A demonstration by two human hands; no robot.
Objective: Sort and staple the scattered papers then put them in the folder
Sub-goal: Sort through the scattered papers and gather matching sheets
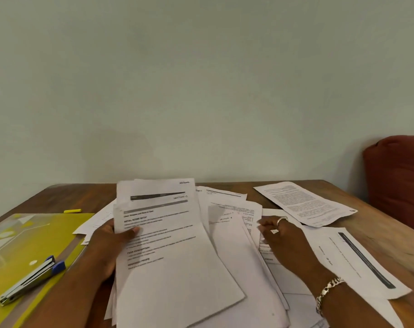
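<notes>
My left hand (111, 242) grips a raised bundle of printed sheets (163, 233) at its left edge, thumb on the front page. My right hand (281, 237), with rings and a bracelet, rests on the scattered papers (244, 256) spread over the middle of the wooden table; its fingers are curled at a sheet's edge. A yellow folder (23, 237) lies flat at the left, and a blue and silver stapler (31, 280) sits on it. More loose sheets lie at the right (357, 259) and at the far right (305, 202).
A yellow highlighter (72, 211) lies behind the folder. A red cushion (397, 181) stands at the table's right end. The table (59, 197) backs onto a pale wall.
</notes>
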